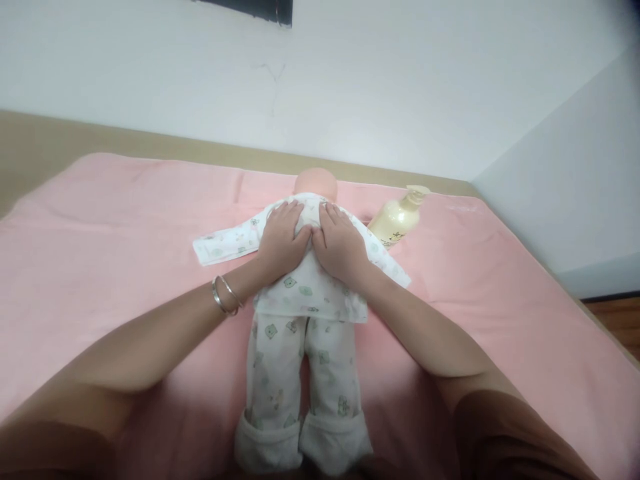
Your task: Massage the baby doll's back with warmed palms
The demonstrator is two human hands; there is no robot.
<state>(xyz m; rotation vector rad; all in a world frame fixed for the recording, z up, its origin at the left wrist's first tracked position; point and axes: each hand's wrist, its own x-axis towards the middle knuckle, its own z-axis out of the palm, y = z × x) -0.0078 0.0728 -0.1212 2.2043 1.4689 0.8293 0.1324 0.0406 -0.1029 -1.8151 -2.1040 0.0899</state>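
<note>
A baby doll (310, 303) in a white printed top and matching trousers lies stretched out on a pink sheet, its bald head (316, 183) pointing away from me. No face shows on it. My left hand (284, 237) rests flat on the left side of the doll's upper body, fingers pointing toward the head. On the other side, my right hand (341, 243) lies flat too, its thumb meeting the left thumb near the middle. Both hands are open and grip nothing. The doll's sleeves spread out to either side, and its trouser cuffs (267, 443) are turned up.
A pale yellow pump bottle (400, 219) lies tilted on the pink sheet (125, 253), just right of the doll's shoulder. Behind the sheet runs a tan table edge (210, 147) against a white wall (350, 87). Two bangles (225, 295) circle my left wrist.
</note>
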